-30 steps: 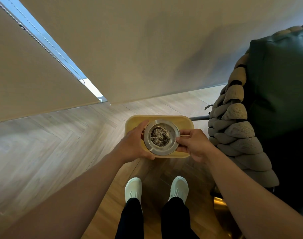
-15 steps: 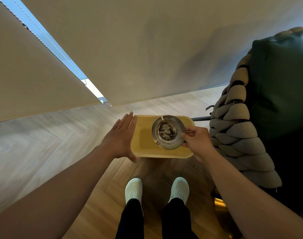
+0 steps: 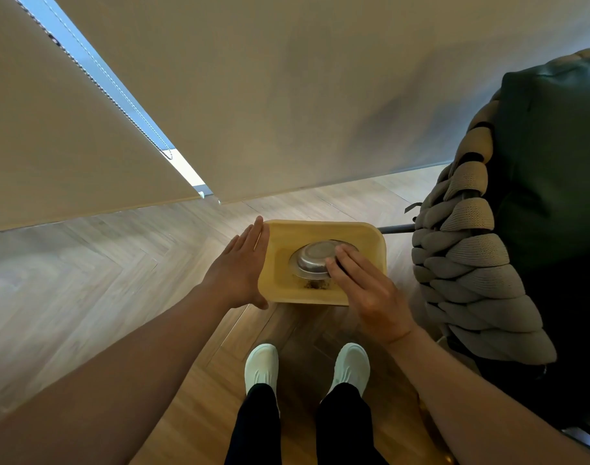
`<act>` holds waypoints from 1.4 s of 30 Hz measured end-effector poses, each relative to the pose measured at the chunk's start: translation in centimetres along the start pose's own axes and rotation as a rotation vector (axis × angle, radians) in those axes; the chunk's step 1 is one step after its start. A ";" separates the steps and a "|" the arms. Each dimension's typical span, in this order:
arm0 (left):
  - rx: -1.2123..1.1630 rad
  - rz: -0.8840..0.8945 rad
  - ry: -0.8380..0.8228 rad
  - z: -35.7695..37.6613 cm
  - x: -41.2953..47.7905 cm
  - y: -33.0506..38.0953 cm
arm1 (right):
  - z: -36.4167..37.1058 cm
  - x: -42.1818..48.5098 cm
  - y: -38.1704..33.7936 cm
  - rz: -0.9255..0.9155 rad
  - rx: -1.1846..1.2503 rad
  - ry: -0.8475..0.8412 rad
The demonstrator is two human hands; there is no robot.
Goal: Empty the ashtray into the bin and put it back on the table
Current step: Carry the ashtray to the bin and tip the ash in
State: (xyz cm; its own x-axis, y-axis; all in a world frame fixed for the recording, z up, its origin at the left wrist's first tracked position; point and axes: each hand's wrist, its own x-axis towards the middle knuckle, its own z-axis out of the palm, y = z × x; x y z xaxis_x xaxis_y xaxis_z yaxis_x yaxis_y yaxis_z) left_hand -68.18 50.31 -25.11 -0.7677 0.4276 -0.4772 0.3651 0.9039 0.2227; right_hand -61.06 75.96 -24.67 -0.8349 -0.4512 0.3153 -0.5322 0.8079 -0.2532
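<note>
Two hands: right hand (image 3: 371, 293) grips inverted ashtray (image 3: 315, 260) over bin (image 3: 324, 229); left hand (image 3: 240, 266) spread.

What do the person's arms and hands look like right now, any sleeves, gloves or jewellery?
Both forearms are bare up to the picture's lower edge, with no sleeves in view. The left hand and right hand wear no gloves, and no rings, watch or bracelet show on the fingers or wrists. Lower down, dark trousers and white shoes are worn.
</note>
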 end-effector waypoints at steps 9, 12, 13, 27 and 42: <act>-0.025 -0.003 0.021 0.1 0.1 -0.1 | -0.2 0.0 0.3 0.043 0.012 -0.042; -0.030 -0.002 0.022 0.1 0.1 0.0 | -0.1 -0.1 0.4 0.103 0.036 -0.026; -0.033 -0.001 0.023 0.1 0.1 0.0 | -0.1 0.0 0.5 0.129 0.051 -0.007; -0.019 0.011 0.024 -0.1 -0.1 0.1 | -0.6 2.4 1.4 0.929 0.468 -0.097; 0.016 0.013 0.004 0.1 0.1 -0.1 | 0.0 2.0 3.1 1.530 1.267 -0.118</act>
State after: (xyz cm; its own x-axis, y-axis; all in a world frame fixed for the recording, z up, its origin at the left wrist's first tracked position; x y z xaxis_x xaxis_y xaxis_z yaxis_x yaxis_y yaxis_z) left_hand -68.17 50.28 -25.27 -0.7650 0.4393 -0.4710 0.3835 0.8982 0.2148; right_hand -64.39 77.56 -24.86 -0.5863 0.1694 -0.7922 0.7719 -0.1799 -0.6097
